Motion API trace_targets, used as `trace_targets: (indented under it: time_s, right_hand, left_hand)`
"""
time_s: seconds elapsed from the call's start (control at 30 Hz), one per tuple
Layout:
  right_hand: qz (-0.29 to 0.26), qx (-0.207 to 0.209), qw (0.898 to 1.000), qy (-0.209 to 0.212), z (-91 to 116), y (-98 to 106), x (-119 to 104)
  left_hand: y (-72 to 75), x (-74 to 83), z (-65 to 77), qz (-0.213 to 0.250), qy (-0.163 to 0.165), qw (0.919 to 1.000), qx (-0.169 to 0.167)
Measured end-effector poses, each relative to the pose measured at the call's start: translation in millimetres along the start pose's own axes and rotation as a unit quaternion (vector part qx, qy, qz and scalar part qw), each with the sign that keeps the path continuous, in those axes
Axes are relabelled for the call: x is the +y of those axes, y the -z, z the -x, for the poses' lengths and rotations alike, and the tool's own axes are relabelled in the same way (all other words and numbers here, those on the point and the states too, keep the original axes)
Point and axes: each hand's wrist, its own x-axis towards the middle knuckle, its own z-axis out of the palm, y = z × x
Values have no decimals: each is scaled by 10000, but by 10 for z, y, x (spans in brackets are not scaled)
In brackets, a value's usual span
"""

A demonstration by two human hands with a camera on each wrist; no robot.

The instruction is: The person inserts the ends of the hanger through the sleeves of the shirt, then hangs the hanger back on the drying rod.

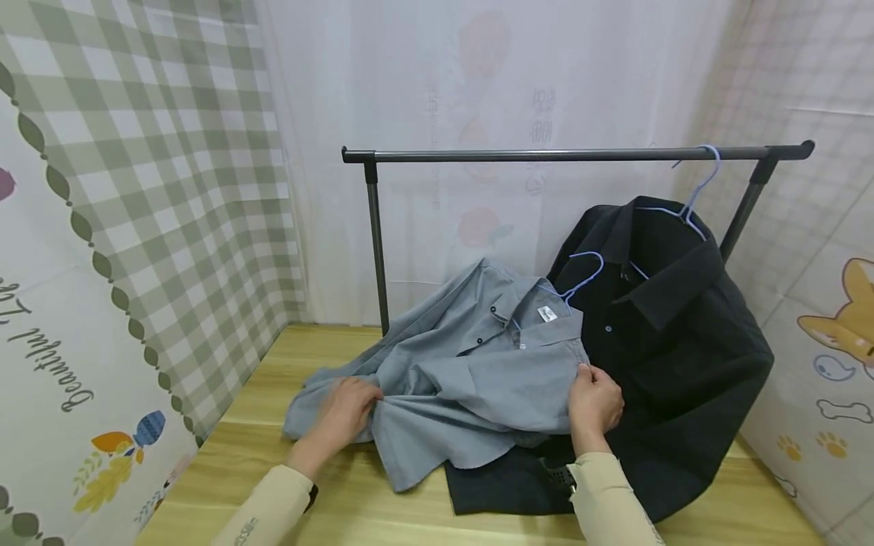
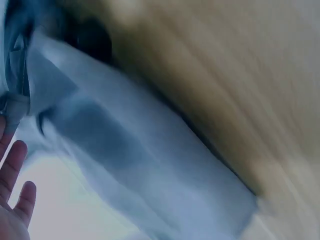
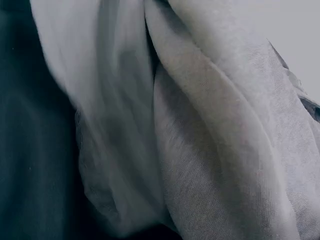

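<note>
A grey-blue button-up shirt (image 1: 437,383) lies spread in folds, its collar towards the back. Out of its neck sticks the hook of a light-blue hanger (image 1: 595,274). My left hand (image 1: 344,409) pinches the shirt's cloth on the left, drawing creases from the fingertips. In the left wrist view some fingers (image 2: 12,167) stand loose beside the grey cloth (image 2: 125,135). At the shirt's right edge my right hand (image 1: 596,400) pinches the fabric between thumb and fingers. The right wrist view holds only grey folds (image 3: 210,130) and dark cloth; that hand is hidden there.
A black shirt (image 1: 690,364) hangs by a blue hanger (image 1: 713,163) from the right end of a dark metal rack (image 1: 546,155). Its lower part spreads on the wooden table (image 1: 328,349), partly under the grey shirt. Patterned curtains (image 1: 205,189) enclose the sides and back.
</note>
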Motion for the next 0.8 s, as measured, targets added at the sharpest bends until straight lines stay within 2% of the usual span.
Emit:
trace_targets:
  time_s: [0.07,0.17,0.27,0.33,0.43,0.5,0.53,0.67,0.8]
  right_hand:
    - [-1,-3,10000,-21,-11,4,1]
    - [13,8,10000,-30,-25,9,5]
    - [15,13,10000,-41,-32,6,15]
    - [27,7,10000,-33,-34,0,22]
    - [45,-2,10000,-15,-33,-10,24]
    - [49,-7,10000,1,-32,-16,22]
    - [47,-2,10000,15,-31,-18,21]
    - [17,-11,10000,59,-21,-27,20]
    - [-29,-44,10000,69,-8,-24,30]
  left_hand:
    - [73,-139,-6,242,541,9982,119]
    - [198,-355,5,648,1418,9876,198]
    - [329,-550,21,866,2365,9677,101]
    - [394,-638,13,937,2895,9523,246]
    - [445,-693,-17,930,3364,9357,511]
    - [446,-666,-43,841,3344,9368,588]
    - [436,-634,-56,793,3259,9404,563]
    - [314,-413,-121,655,2603,9630,227]
    - [115,-102,-149,613,1908,9797,-48]
